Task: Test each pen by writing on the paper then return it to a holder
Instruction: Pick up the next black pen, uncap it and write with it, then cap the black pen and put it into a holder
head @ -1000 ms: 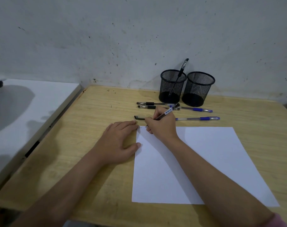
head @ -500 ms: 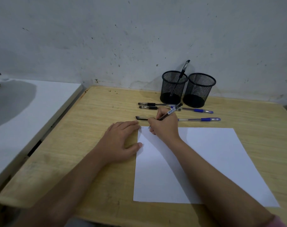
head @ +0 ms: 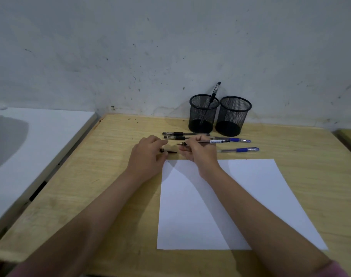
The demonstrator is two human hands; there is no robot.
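Note:
My right hand [head: 200, 151] holds an uncapped black pen [head: 210, 141] level above the table, tip pointing left, just beyond the top edge of the white paper [head: 220, 206]. My left hand [head: 148, 154] grips the black pen cap [head: 168, 150] lying on the wood, a short gap from the pen tip. Two black mesh holders stand at the back: the left holder [head: 203, 114] has one black pen [head: 212, 98] leaning in it, the right holder [head: 233, 116] looks bare inside. Two black pens [head: 177, 133] and two blue pens [head: 240, 149] lie in front of the holders.
The wooden table [head: 114, 176] meets a stained wall at the back. A white surface [head: 30, 148] adjoins its left edge across a narrow gap. Another wooden edge [head: 350, 136] shows at far right.
My right hand lifted the pen off the paper's top left corner and turned it level. My left hand left the paper's edge and moved forward onto the pen cap.

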